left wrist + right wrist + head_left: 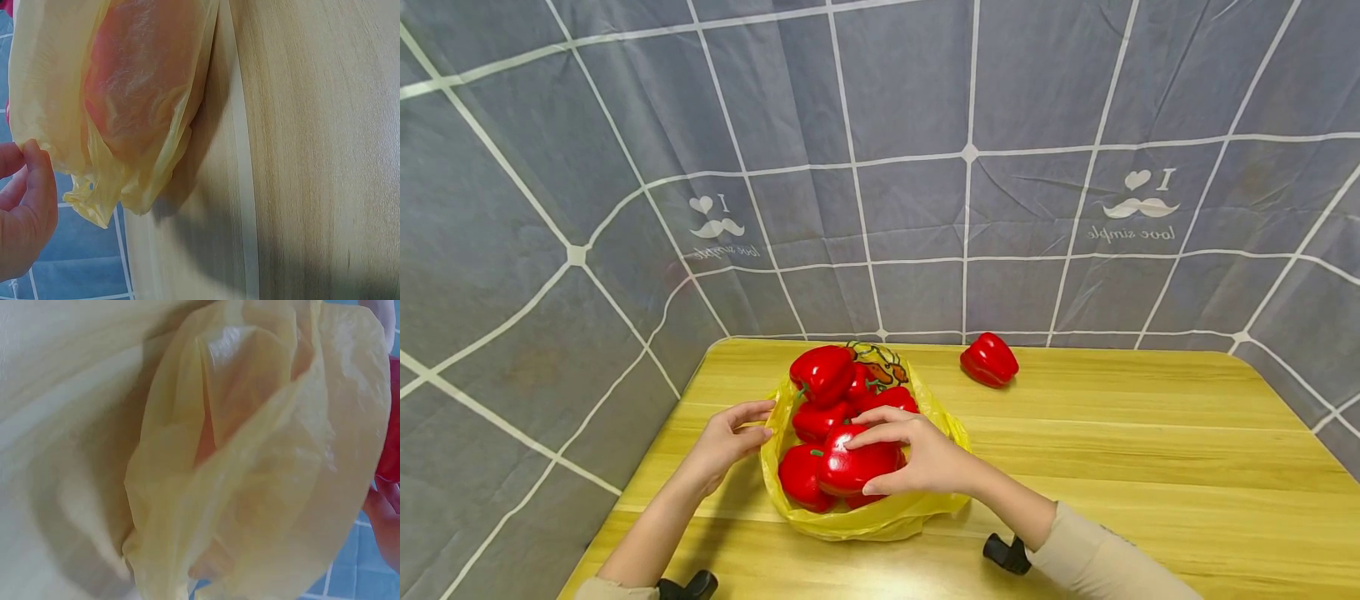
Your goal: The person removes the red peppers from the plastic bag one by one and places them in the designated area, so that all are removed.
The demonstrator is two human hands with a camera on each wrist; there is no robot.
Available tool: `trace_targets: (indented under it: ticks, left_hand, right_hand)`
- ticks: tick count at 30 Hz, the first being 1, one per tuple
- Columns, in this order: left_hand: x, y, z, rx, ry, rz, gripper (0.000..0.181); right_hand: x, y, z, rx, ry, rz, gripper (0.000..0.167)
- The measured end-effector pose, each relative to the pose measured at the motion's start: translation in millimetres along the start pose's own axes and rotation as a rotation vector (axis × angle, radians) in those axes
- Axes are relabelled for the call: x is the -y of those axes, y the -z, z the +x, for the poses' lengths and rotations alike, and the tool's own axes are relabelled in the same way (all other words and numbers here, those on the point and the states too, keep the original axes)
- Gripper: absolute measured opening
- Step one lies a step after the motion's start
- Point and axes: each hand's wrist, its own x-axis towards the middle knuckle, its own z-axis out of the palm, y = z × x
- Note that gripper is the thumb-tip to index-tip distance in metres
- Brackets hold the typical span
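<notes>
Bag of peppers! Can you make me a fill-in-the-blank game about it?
1. The bag is colored ____.
2. The right hand holds a pepper whose color is ____.
3. Outside the bag, the table has exactly ____ loose pepper.

Missing words: yellow; red; one.

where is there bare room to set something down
The widest bare patch is the right side of the table, bordered on its left by the yellow bag, the lone red pepper and the right sleeve. A smaller one lies past the left hand, between bag and left table edge. The bag is crowded: peppers piled inside, the right hand holding a pepper.
</notes>
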Motion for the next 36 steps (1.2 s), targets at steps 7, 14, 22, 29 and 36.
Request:
trace_targets:
  ticks: [7, 14, 22, 29, 36]
  left_hand:
    - [-0.1, -0.6, -0.1, 0.01, -0.011, -0.012, 0.048]
    - [0.6, -0.9, 0.1, 0.009, -0.017, -0.006, 0.048]
    - [1.3, 1.0, -0.2, 0.006, -0.019, -0.002, 0.047]
    - [2.0, 0.4, 0.5, 0.007, -0.017, 0.0, 0.047]
    - [2.8, 0.2, 0.5, 0.017, -0.022, -0.003, 0.048]
  right_hand:
    - [1.0, 12.2, -1.3, -0.039, 0.002, -0.012, 0.042]
    - [0.2, 25.5, -5.0, -0.067, -0.012, 0.03, 0.042]
    - [-2.0, 42.8, -13.2, -0.121, -0.059, 0.068, 0.043]
    - [-5.8, 61.4, -21.3, -0.188, -0.082, 0.014, 0.044]
    - [-12.2, 84.0, -30.9, -0.254, -0.097, -0.023, 0.045]
